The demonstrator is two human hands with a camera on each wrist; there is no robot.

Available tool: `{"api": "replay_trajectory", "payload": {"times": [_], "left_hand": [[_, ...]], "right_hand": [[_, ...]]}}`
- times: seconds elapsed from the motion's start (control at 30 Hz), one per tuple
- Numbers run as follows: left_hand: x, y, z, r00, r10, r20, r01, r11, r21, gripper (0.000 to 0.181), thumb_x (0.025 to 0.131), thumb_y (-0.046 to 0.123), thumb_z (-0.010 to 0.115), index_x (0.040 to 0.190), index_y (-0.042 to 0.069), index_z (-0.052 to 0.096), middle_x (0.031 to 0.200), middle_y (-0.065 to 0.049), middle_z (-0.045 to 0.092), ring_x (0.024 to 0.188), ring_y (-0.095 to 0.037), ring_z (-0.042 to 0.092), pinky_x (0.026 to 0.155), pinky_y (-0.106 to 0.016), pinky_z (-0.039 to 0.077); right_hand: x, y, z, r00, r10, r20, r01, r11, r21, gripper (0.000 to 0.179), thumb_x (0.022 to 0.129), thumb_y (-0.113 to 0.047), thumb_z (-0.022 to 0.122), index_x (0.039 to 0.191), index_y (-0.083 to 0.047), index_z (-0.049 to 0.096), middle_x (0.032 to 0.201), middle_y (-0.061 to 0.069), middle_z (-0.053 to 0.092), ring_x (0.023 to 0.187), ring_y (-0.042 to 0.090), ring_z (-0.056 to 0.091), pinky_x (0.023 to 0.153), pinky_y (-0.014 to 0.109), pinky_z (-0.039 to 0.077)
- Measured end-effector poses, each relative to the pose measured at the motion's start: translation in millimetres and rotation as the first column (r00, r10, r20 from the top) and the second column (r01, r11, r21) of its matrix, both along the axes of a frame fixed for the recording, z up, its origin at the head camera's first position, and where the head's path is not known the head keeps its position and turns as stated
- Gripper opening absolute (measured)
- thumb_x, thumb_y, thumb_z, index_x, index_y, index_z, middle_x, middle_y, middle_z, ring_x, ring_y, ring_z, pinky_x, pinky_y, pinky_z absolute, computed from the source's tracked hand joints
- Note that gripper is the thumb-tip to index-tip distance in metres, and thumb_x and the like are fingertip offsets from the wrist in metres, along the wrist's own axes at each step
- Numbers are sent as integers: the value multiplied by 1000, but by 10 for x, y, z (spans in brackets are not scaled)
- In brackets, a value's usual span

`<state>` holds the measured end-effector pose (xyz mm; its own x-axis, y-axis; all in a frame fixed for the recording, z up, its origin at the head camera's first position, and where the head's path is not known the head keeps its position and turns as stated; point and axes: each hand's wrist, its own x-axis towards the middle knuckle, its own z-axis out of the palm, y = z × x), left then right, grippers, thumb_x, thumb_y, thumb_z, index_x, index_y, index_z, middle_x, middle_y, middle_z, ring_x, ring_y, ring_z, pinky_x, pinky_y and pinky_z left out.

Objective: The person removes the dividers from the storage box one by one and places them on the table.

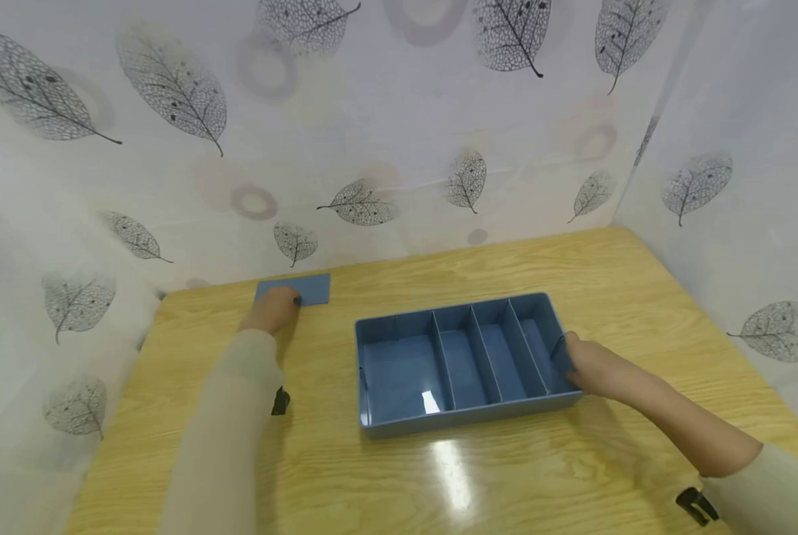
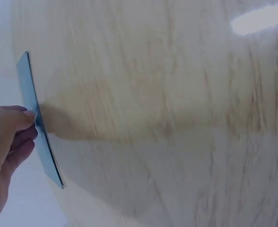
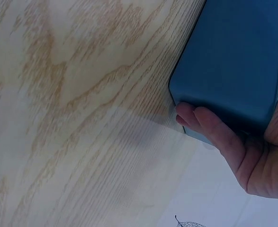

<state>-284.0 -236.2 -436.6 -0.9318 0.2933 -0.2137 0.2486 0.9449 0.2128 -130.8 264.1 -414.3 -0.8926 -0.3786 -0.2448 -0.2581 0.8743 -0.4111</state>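
At the back left of the table, my left hand point(image 1: 273, 308) pinches a thin flat blue-grey panel point(image 1: 315, 288) by its near edge. The left wrist view shows the thumb and fingertips at the middle of the panel's long edge point(image 2: 48, 150). My right hand point(image 1: 596, 365) grips the right end of a shallow blue-grey divided tray point(image 1: 469, 417), thumb at the rim. In the right wrist view its fingers point(image 3: 219, 130) curl under the tray's corner point(image 3: 228, 61). Three upright dividers part the tray into a wide left compartment and narrower ones to the right.
The tray sits mid-table on a light wood-grain tabletop point(image 1: 345, 483). Behind and beside the table hangs a pale cloth with a leaf print point(image 1: 399, 111), close to the back edge. Dark clips point(image 1: 281, 402) show near both sleeves.
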Motion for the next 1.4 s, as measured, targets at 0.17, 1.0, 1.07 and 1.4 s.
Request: {"api": "replay_trajectory", "payload": {"times": [0.17, 1.0, 1.07, 1.4], "left_hand": [[-1, -44, 23, 999, -30, -23, 30, 1000, -8, 22, 91, 2, 49, 105, -5, 64, 109, -24, 64, 103, -40, 59, 92, -51, 47], [135, 228, 290, 869, -387, -308, 391, 919, -51, 19, 82, 7, 63, 98, 0, 68, 95, -13, 67, 89, -29, 62, 80, -41, 53], [143, 258, 311, 845, -414, -340, 421, 905, -56, 17, 81, 7, 64, 96, 1, 69, 93, -11, 66, 85, -27, 62, 76, -39, 53], [205, 399, 411, 698, -522, -491, 555, 827, -89, 14, 77, 6, 66, 90, 3, 63, 88, -9, 64, 78, -24, 59, 69, -36, 52]], "right_hand": [[-2, 10, -10, 1000, 5, -9, -5, 1000, -1, 34, 82, 4, 60, 97, 13, 31, 61, 7, 46, 51, 17, 44, 46, 28, 37], [1, -19, 11, 996, -33, 78, 34, 999, -15, 38, 83, 6, 59, 102, 18, 28, 67, 15, 52, 56, 20, 53, 51, 32, 47], [-4, -19, 14, 995, -35, 91, 37, 999, -20, 39, 84, 6, 58, 103, 18, 27, 69, 17, 53, 57, 20, 55, 52, 33, 48], [-27, -16, 22, 997, -29, 68, 28, 1000, 5, 39, 83, 6, 59, 102, 18, 28, 69, 18, 54, 57, 21, 56, 51, 32, 49]]}}
